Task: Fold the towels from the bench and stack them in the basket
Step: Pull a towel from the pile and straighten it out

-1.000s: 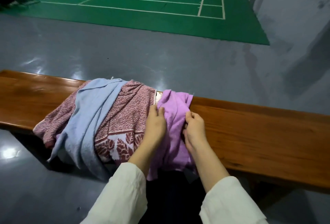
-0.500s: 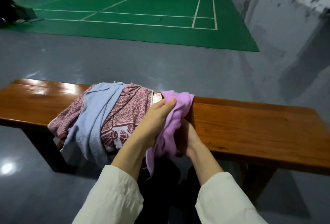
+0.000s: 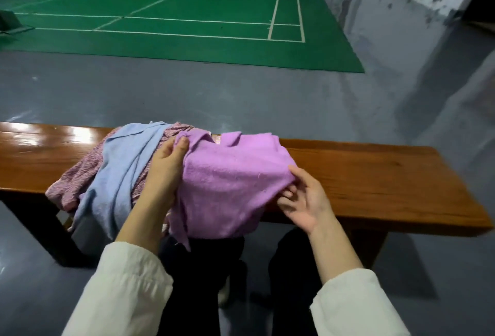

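**Purple towel hanging off the table**

Purple towel (image 3: 227,188) is draping over the table (image 3: 375,174) edge toward six o'clock. Left hand (image 3: 166,169) is pinching its ten o'clock corner and right hand (image 3: 305,201) its three o'clock edge. A loosening pinch risks it sliding floorward.

One purple towel (image 3: 230,182), one blue towel (image 3: 120,169), one patterned towel (image 3: 76,181) (possibly more underneath), one bench (image 3: 375,174), two hands (image 3: 166,172) (image 3: 306,201)

Both forearms reach forward out of cream sleeves (image 3: 126,287). The left hand (image 3: 164,172) pinches the top edge of the soft purple cloth towel (image 3: 227,182) between thumb and fingers. The right hand (image 3: 306,201), palm turned up, pinches its right edge, thumb on top.
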`<control>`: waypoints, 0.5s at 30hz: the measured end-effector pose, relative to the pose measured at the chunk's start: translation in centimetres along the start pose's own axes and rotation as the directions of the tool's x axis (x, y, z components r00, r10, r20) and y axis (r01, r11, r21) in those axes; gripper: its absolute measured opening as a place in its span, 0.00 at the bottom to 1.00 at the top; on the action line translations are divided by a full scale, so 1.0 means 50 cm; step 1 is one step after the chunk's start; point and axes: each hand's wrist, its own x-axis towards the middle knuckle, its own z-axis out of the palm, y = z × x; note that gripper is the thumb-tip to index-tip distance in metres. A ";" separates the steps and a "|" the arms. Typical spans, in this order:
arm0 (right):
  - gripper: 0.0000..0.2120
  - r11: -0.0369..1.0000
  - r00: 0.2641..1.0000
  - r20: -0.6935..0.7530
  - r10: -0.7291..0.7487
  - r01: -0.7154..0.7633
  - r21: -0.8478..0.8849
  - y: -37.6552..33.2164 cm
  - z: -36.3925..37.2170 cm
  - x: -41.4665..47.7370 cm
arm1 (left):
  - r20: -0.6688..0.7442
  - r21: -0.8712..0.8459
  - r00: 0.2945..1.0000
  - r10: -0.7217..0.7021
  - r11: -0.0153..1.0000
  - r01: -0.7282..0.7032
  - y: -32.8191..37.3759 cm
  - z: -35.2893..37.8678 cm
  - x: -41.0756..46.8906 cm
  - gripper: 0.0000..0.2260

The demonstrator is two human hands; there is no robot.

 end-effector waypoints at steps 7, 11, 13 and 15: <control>0.12 0.779 0.945 0.051 -0.324 0.297 -0.552 0.027 -0.002 -0.031 | 0.149 0.500 0.989 0.002 0.862 -0.077 -0.050 0.097 -0.063 0.10; 0.12 0.540 0.928 0.192 -0.320 0.345 -0.768 0.070 0.005 -0.046 | 0.246 0.309 0.958 -0.144 0.949 0.063 -0.061 0.168 -0.135 0.14; 0.13 0.600 0.952 0.127 -0.278 0.276 -0.751 0.093 -0.001 -0.054 | 0.180 0.203 0.980 -0.088 0.978 0.051 -0.078 0.167 -0.150 0.09; 0.10 0.846 0.981 -0.019 -0.194 0.157 -0.510 0.112 -0.009 -0.056 | 0.155 0.072 0.986 -0.058 0.996 0.047 -0.092 0.158 -0.160 0.05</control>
